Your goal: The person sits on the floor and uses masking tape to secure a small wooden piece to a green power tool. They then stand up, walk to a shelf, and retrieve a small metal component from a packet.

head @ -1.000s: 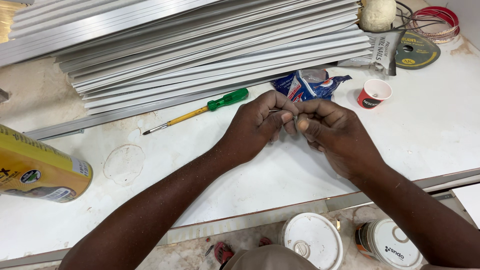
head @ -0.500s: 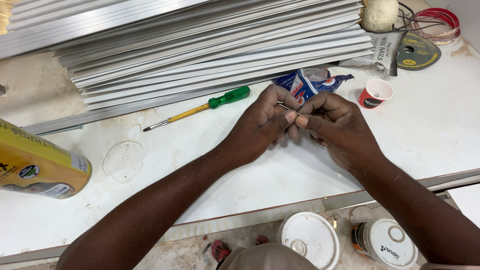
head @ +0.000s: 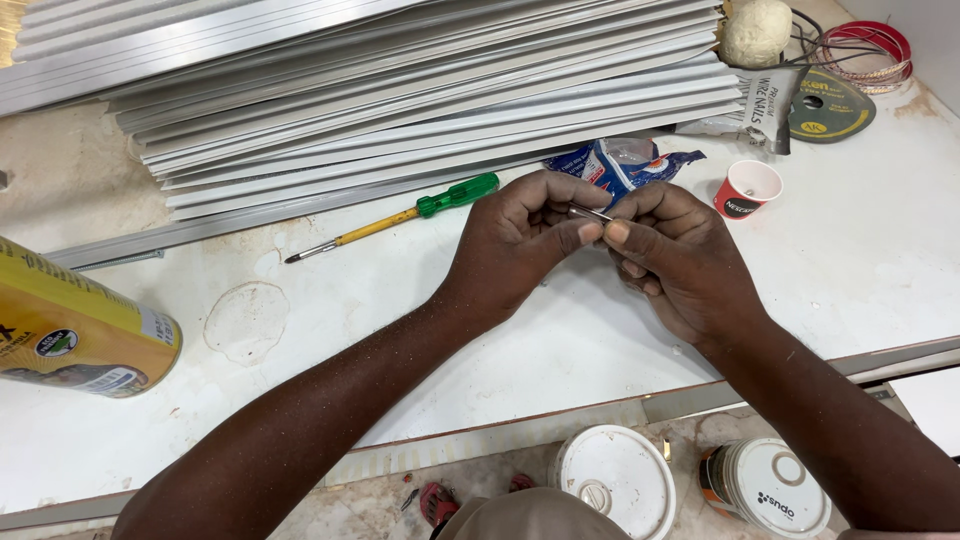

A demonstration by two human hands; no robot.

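Note:
My left hand and my right hand meet over the white worktop, fingertips touching. Between them they pinch a small thin metal piece, perhaps a nail or pin; most of it is hidden by the fingers. A screwdriver with a green handle lies just left of my left hand. Right behind the hands sits a crumpled blue packet.
A stack of long grey metal profiles fills the back of the worktop. A yellow can lies at the left, a small red paper cup at the right. Wire coils and a pale ball sit far right. Two white-lidded tubs stand below.
Both hands have stayed in place with small finger movements on the metal piece. Nothing else has moved.

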